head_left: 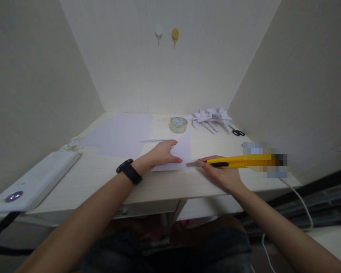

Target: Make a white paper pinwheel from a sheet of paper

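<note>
My left hand (pixel 162 153) holds a folded white sheet of paper (pixel 184 146) against the table, its thumb stretched over the sheet and the other fingers apart from it near the upper edge. Wrapped in my right hand (pixel 224 174) is a yellow utility knife (pixel 233 161) with a black slider. Its metal blade is out and points left, at the right corner of the paper's lower part; whether it touches the paper I cannot tell. The knife's far end is blurred by pixelation.
Large white sheets (pixel 125 132) lie at the back left. Behind my hands sits a tape roll (pixel 178 124), with paper pinwheels (pixel 210 119) and black-handled scissors (pixel 238 132) to its right. A white device (pixel 36 182) with a black strap stands at the left edge.
</note>
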A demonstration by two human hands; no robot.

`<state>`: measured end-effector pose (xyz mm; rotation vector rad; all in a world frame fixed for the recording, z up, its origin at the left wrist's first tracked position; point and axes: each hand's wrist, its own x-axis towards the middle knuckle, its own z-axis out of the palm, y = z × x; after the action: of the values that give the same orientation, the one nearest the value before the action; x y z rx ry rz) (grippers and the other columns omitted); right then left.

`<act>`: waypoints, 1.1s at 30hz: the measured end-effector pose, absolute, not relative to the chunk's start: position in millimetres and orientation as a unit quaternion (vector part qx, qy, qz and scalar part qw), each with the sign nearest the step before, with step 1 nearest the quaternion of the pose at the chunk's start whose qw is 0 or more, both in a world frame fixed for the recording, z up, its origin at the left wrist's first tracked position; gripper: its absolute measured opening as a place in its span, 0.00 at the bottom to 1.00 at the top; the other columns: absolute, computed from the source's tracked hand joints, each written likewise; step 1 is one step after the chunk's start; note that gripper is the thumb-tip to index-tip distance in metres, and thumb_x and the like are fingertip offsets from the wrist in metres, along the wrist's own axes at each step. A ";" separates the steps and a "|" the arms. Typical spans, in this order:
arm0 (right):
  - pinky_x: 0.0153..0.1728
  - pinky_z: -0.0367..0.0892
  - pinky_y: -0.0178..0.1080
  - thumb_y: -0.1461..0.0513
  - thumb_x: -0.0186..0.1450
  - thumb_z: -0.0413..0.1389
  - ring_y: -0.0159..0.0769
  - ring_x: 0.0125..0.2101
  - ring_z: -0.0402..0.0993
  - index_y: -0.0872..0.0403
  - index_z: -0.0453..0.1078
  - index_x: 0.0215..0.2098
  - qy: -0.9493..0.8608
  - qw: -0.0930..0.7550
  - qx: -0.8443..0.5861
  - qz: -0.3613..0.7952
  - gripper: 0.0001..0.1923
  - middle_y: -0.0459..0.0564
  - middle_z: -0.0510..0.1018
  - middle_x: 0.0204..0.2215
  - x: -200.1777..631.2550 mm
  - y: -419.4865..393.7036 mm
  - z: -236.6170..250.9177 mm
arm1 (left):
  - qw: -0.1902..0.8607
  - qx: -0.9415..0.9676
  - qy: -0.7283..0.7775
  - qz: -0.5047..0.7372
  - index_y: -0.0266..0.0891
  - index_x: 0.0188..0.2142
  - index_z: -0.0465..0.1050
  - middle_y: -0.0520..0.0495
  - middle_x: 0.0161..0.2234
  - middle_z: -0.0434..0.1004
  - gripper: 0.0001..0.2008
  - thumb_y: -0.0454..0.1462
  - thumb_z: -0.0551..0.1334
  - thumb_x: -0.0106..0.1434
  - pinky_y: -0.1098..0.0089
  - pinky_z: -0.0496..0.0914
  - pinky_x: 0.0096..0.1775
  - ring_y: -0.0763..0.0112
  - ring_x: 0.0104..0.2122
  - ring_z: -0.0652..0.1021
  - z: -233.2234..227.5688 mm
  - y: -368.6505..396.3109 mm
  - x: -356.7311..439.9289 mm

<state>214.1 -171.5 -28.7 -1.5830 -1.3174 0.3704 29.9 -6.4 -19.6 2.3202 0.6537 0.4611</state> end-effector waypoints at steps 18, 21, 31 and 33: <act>0.41 0.76 0.51 0.49 0.58 0.62 0.48 0.34 0.79 0.50 0.79 0.31 -0.558 0.495 -0.644 0.169 0.14 0.53 0.83 0.32 216.5 -172.9 -30.9 | 0.345 0.886 0.259 0.170 0.35 0.46 0.74 0.41 0.46 0.80 0.25 0.42 0.71 0.48 0.64 0.69 0.43 0.57 0.42 0.78 -17.8 -7.1 30.2; 0.41 0.76 0.52 0.50 0.58 0.63 0.49 0.34 0.79 0.50 0.79 0.31 -0.561 0.494 -0.642 0.174 0.13 0.53 0.83 0.32 217.4 -173.2 -30.8 | 0.344 0.887 0.255 0.172 0.36 0.46 0.74 0.41 0.46 0.80 0.25 0.42 0.70 0.48 0.64 0.69 0.44 0.57 0.43 0.78 -16.5 -7.9 29.9; 0.44 0.74 0.59 0.50 0.58 0.63 0.52 0.34 0.79 0.49 0.78 0.30 -0.562 0.489 -0.647 0.165 0.12 0.52 0.83 0.31 215.8 -171.5 -28.5 | 0.339 0.886 0.265 0.174 0.36 0.46 0.75 0.41 0.47 0.80 0.25 0.41 0.71 0.48 0.64 0.69 0.45 0.56 0.44 0.78 -14.9 -9.7 29.9; 0.45 0.74 0.60 0.50 0.58 0.63 0.52 0.34 0.79 0.49 0.78 0.30 -0.565 0.488 -0.646 0.161 0.12 0.52 0.83 0.31 215.7 -171.3 -28.8 | 0.338 0.886 0.265 0.172 0.35 0.46 0.74 0.41 0.47 0.80 0.26 0.41 0.71 0.48 0.64 0.69 0.45 0.56 0.44 0.78 -14.8 -9.7 30.0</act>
<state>215.7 -171.3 -28.8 -1.5701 -1.3740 0.3917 30.0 -9.7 -14.8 2.3095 0.6906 0.4482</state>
